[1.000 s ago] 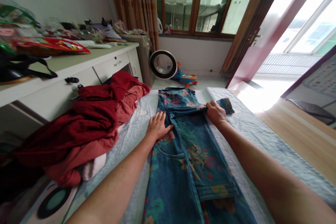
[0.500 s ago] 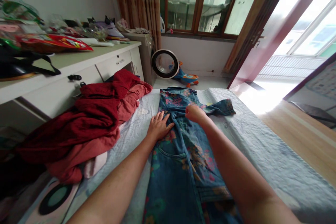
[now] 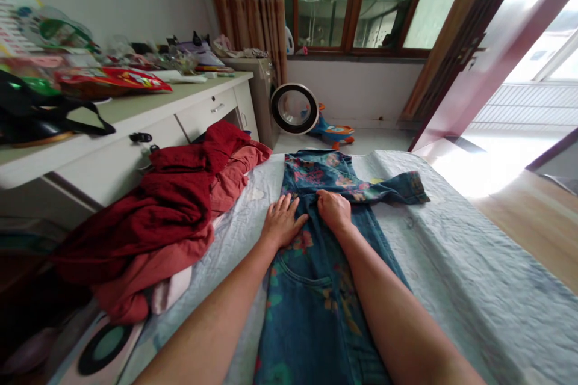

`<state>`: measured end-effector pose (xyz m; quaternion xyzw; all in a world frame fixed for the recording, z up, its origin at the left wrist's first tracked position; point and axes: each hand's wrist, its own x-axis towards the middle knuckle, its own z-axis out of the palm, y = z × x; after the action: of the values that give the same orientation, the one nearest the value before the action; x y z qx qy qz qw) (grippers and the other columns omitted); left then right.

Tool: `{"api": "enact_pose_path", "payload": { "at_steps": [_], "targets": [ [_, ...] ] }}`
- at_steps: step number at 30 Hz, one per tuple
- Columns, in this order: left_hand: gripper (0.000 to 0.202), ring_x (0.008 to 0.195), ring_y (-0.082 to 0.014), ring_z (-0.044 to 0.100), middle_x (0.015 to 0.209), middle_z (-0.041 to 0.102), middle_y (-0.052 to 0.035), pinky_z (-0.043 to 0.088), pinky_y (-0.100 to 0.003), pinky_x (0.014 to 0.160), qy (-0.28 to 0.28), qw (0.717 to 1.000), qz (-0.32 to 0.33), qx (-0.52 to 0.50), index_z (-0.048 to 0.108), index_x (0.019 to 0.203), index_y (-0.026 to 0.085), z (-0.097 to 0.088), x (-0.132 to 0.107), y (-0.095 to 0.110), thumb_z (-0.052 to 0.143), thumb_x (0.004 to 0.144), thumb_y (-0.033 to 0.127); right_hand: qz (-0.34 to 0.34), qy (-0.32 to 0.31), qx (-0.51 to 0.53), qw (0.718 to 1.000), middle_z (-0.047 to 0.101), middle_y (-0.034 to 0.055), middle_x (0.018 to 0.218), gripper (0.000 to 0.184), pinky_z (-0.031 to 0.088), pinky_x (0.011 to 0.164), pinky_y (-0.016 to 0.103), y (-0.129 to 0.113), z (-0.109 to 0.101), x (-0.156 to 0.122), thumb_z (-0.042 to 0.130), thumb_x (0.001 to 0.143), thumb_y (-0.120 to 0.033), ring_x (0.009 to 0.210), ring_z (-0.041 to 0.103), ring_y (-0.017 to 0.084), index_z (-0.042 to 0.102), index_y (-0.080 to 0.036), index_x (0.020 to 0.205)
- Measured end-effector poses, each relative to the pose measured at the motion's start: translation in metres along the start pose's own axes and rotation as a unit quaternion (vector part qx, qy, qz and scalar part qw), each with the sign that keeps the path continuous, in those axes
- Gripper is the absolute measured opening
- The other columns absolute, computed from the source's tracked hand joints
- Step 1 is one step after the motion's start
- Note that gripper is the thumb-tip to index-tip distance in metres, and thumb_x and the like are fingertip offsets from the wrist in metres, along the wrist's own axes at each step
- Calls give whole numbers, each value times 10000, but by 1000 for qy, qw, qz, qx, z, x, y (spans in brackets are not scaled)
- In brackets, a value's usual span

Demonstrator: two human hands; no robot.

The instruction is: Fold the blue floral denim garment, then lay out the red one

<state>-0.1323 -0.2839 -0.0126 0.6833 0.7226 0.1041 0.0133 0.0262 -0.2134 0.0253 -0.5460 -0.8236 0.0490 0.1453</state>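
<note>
A blue floral denim garment [image 3: 307, 307] lies lengthwise on the bed, with a curved pocket on its front. One sleeve-like piece [image 3: 401, 188] of it stretches to the right. My left hand [image 3: 283, 221] rests flat on its left side near the middle, fingers spread. Just right of it, my right hand [image 3: 333, 209] is closed in a fist on the denim, at the folded line below the upper part. The fabric between its fingers is mostly hidden.
Red clothes [image 3: 180, 204] are heaped on the bed's left side. Beyond stands a white desk [image 3: 198, 111] loaded with packets and bags. A washing machine's round door [image 3: 295, 109] hangs open past the bed's far end, beside a blue-orange ride-on toy [image 3: 334, 130].
My right hand has moved slightly down and left, closer to my left hand, and the denim's right side now lies straighter. The whole view has shifted a little.
</note>
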Motion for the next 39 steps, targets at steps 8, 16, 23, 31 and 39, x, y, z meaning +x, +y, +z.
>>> {"api": "enact_pose_path", "payload": {
  "at_steps": [8, 16, 23, 31, 39],
  "targets": [
    [699, 1461, -336, 231, 1584, 289, -117, 240, -511, 1144, -9, 1000, 3, -3, 382, 1474, 276, -2, 1, 2, 399, 896, 669, -16, 101, 85, 991, 682, 76, 1163, 399, 393, 969, 306, 8, 11, 8, 379, 916, -157, 1102, 548, 216, 658, -190, 1199],
    [504, 1295, -318, 487, 1409, 515, -155, 385, -446, 1062, 3, 999, -47, -20, 543, 1333, 201, -13, 28, 38, 543, 876, 413, 13, 84, 118, 989, 599, 88, 1323, 433, 366, 1014, 382, 12, 25, 12, 463, 901, -299, 1218, 474, 266, 580, -192, 1304],
    [482, 1412, -268, 350, 1504, 437, -121, 283, -448, 1161, 40, 998, 12, -41, 443, 1415, 127, 9, 19, 51, 367, 965, 284, 23, 74, 122, 990, 637, 82, 1236, 440, 375, 961, 376, 12, 23, 12, 517, 864, -273, 1126, 507, 276, 581, -206, 1294],
    [531, 1423, -304, 327, 1517, 402, -155, 279, -469, 1158, 41, 999, 14, -15, 427, 1423, 128, 6, 16, 51, 444, 942, 352, -6, 40, 100, 994, 657, 65, 1127, 395, 375, 912, 373, 11, 18, 11, 535, 861, -247, 1060, 519, 268, 622, -261, 1246],
    [577, 1426, -311, 319, 1527, 383, -163, 278, -479, 1155, 33, 999, 13, -6, 404, 1445, 153, 6, 16, 51, 439, 949, 447, 11, 72, 210, 975, 695, 66, 1006, 331, 442, 886, 339, 26, 29, 22, 510, 801, -180, 917, 590, 214, 695, -195, 1075]
  ]
}}
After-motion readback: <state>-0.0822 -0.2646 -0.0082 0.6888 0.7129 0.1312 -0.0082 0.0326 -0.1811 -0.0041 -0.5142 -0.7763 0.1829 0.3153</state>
